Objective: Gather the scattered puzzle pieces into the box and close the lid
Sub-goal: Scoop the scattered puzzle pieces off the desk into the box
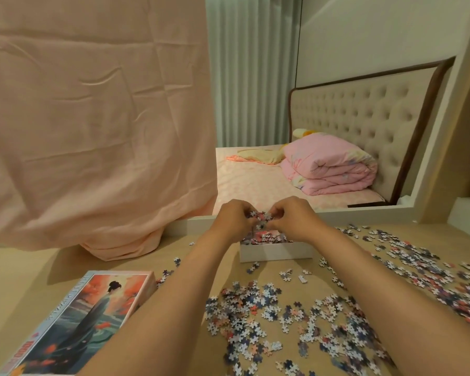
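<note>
The lid (pixel 92 316) carried a line of letters along its left edge, too blurred to read. Red digits at its near corner seemed to be "000".

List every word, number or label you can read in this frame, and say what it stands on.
"000" (perhaps "1000"): white digits on the lid, on the red strip at its near corner, blurred.
Grey lettering along the lid's left border: too blurred to read.
Small print at the lid's far edge: too small to read.
On the box and the puzzle pieces: no text visible.
</note>
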`<action>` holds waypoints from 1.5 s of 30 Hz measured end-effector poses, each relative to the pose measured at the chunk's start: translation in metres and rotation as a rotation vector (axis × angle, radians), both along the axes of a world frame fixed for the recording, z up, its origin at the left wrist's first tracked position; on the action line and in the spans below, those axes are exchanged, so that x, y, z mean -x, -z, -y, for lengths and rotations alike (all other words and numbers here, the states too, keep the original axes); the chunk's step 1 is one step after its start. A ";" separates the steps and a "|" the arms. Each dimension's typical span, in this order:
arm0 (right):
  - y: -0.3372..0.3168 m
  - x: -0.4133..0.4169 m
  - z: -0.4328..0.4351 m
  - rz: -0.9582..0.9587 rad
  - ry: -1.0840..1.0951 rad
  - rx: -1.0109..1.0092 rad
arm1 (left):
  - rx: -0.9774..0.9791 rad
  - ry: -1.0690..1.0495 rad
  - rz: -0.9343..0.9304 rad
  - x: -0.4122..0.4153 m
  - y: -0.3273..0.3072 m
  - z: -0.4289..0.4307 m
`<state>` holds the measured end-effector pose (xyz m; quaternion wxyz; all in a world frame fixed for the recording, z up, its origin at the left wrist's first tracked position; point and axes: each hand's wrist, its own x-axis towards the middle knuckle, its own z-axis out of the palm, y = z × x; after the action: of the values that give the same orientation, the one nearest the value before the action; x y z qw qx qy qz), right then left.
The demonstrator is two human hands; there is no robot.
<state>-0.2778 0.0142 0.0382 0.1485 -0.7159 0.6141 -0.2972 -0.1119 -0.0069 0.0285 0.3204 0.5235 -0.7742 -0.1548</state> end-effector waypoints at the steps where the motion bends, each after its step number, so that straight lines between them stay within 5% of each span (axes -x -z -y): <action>1: 0.003 0.002 0.006 -0.012 0.008 -0.002 | -0.015 0.012 0.006 0.005 0.002 0.004; 8: 0.027 0.017 0.018 -0.233 -0.047 -0.164 | -0.147 0.104 0.183 0.017 0.021 0.007; 13: 0.023 0.025 -0.011 -0.209 0.004 -0.070 | 0.045 0.025 0.066 0.003 0.018 -0.020; 17: 0.029 0.024 -0.048 -0.268 -0.099 -0.205 | 0.095 0.063 -0.002 -0.007 0.031 -0.050; 23: 0.058 0.016 -0.074 -0.513 -0.061 -0.309 | -0.099 0.169 0.379 -0.016 0.064 -0.074; 33: 0.041 0.015 -0.094 -0.116 -0.151 -0.228 | -0.214 0.202 0.246 -0.029 0.045 -0.094; 40: 0.012 0.033 -0.107 -0.512 -0.001 -0.645 | -0.334 0.135 0.533 -0.031 0.048 -0.095; 45: 0.031 0.018 -0.102 -0.431 -0.064 -0.529 | -0.187 0.196 0.438 -0.019 0.063 -0.095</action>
<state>-0.2954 0.1161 0.0077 0.2051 -0.7177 0.6645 0.0355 -0.0928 0.0877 -0.0345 0.0789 0.4946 -0.8543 -0.1391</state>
